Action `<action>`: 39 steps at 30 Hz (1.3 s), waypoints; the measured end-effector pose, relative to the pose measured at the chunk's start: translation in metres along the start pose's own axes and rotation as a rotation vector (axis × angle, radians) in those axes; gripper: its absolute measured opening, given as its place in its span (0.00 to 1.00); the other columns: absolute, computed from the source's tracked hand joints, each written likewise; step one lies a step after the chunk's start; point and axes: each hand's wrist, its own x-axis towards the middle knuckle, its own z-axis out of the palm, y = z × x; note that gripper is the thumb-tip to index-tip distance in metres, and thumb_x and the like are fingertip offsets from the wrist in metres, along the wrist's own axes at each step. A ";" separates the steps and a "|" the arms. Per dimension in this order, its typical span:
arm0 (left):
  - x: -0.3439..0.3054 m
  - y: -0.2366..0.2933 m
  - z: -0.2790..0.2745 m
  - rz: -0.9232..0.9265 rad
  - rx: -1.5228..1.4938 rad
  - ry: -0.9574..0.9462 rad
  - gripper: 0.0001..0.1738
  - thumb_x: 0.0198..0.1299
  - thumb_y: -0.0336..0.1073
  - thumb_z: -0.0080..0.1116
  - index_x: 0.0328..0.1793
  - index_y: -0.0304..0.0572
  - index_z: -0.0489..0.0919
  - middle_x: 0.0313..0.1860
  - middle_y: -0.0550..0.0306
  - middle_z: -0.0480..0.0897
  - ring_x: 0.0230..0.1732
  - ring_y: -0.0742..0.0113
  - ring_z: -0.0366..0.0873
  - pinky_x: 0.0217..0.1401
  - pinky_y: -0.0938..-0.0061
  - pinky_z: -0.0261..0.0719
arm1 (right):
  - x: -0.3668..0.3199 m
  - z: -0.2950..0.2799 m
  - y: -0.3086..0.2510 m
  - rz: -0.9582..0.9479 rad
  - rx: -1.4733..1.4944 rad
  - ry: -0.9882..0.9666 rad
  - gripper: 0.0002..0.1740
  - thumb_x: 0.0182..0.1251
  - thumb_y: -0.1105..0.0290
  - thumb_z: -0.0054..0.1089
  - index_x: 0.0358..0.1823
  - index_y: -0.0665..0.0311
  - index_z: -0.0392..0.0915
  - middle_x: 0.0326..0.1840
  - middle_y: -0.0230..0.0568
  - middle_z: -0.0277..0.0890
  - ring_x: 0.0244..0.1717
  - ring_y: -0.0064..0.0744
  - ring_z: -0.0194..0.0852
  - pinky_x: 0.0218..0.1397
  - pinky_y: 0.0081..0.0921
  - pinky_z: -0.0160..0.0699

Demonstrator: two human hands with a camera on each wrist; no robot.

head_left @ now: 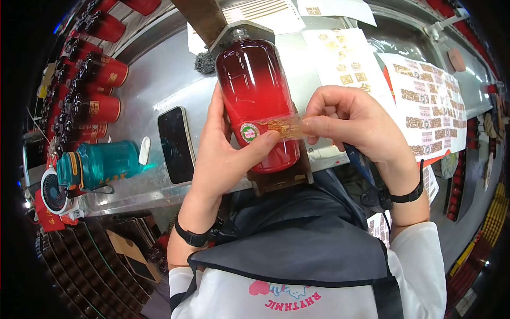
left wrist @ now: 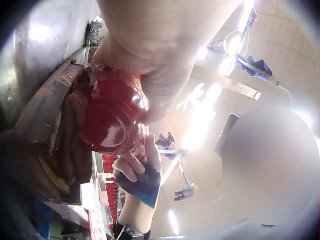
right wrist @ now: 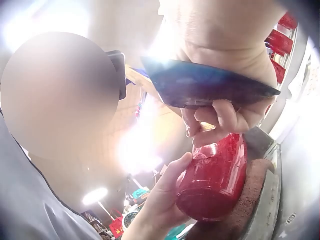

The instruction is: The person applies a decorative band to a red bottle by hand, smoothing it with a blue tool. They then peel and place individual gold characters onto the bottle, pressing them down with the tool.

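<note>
From my end, the red bottle (head_left: 255, 85) lies between my hands, neck pointing away from me and slightly left, long axis running back toward my body. My left hand (head_left: 220, 159) curls round it, thumb pressing the clear film (head_left: 284, 126), while my right hand (head_left: 361, 119) pinches the film's free end. I judge the film is being laid or peeled, I can't tell which; next calls for steady, low tension.

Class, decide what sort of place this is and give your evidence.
Probably a bottle-decorating workshop: the hands hold a clear strip against a red bottle, printed sheets lie nearby, and similar bottles stand in rows.
</note>
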 end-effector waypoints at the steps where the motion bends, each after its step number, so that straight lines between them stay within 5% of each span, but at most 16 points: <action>1: 0.000 -0.001 -0.001 0.006 -0.006 0.004 0.50 0.58 0.26 0.71 0.83 0.35 0.54 0.66 0.50 0.77 0.64 0.65 0.78 0.68 0.68 0.77 | 0.001 -0.001 0.000 0.027 -0.048 0.026 0.08 0.72 0.70 0.66 0.38 0.68 0.80 0.33 0.34 0.83 0.36 0.17 0.80 0.38 0.14 0.73; 11: 0.001 0.000 0.000 -0.005 -0.002 0.010 0.48 0.60 0.27 0.69 0.83 0.34 0.54 0.67 0.50 0.76 0.66 0.65 0.77 0.69 0.68 0.76 | 0.015 -0.003 0.023 0.028 0.020 0.033 0.09 0.72 0.69 0.67 0.38 0.67 0.80 0.34 0.33 0.84 0.36 0.17 0.81 0.41 0.15 0.76; 13: 0.001 0.001 0.000 -0.025 -0.018 0.006 0.48 0.60 0.26 0.69 0.83 0.34 0.54 0.67 0.50 0.76 0.65 0.65 0.77 0.69 0.68 0.76 | 0.018 -0.003 0.030 -0.010 -0.031 0.075 0.08 0.72 0.65 0.67 0.37 0.61 0.81 0.29 0.26 0.83 0.25 0.06 0.72 0.24 0.08 0.63; 14: 0.001 0.001 -0.001 -0.027 -0.017 0.004 0.48 0.60 0.26 0.69 0.83 0.34 0.54 0.67 0.50 0.76 0.65 0.65 0.77 0.69 0.68 0.76 | 0.018 -0.002 0.030 -0.009 -0.029 0.076 0.08 0.72 0.65 0.67 0.37 0.61 0.81 0.29 0.26 0.83 0.25 0.06 0.72 0.24 0.08 0.63; 17: 0.001 -0.001 -0.002 -0.041 -0.015 0.006 0.47 0.60 0.26 0.69 0.82 0.34 0.55 0.67 0.50 0.76 0.66 0.65 0.77 0.70 0.67 0.76 | 0.018 -0.003 0.028 0.003 -0.002 0.064 0.08 0.71 0.65 0.67 0.36 0.60 0.81 0.29 0.24 0.82 0.26 0.05 0.72 0.24 0.07 0.63; 19: 0.001 -0.003 -0.004 -0.040 0.005 0.019 0.47 0.59 0.26 0.69 0.82 0.35 0.55 0.68 0.50 0.76 0.67 0.64 0.76 0.71 0.66 0.74 | 0.018 -0.004 0.027 0.038 0.049 0.040 0.08 0.72 0.69 0.68 0.39 0.68 0.82 0.36 0.36 0.86 0.38 0.19 0.83 0.44 0.17 0.79; 29: 0.001 -0.002 -0.008 -0.050 0.041 0.008 0.52 0.59 0.27 0.69 0.85 0.33 0.50 0.70 0.48 0.74 0.69 0.62 0.74 0.74 0.64 0.70 | 0.014 -0.003 0.027 0.053 0.076 0.031 0.09 0.71 0.69 0.68 0.39 0.68 0.82 0.35 0.33 0.84 0.38 0.18 0.80 0.44 0.17 0.78; 32: -0.005 -0.002 0.002 0.073 0.098 0.148 0.57 0.58 0.28 0.70 0.86 0.29 0.43 0.71 0.44 0.74 0.70 0.60 0.74 0.74 0.64 0.70 | 0.006 0.000 0.021 0.013 0.127 0.024 0.09 0.71 0.69 0.68 0.40 0.68 0.82 0.35 0.32 0.83 0.38 0.17 0.79 0.44 0.17 0.78; 39: -0.003 -0.002 -0.001 0.049 0.173 0.084 0.58 0.56 0.27 0.73 0.86 0.29 0.45 0.72 0.44 0.72 0.70 0.59 0.74 0.75 0.65 0.69 | 0.009 -0.004 0.024 0.011 0.040 0.018 0.10 0.71 0.68 0.68 0.39 0.70 0.82 0.34 0.33 0.83 0.37 0.17 0.79 0.43 0.17 0.78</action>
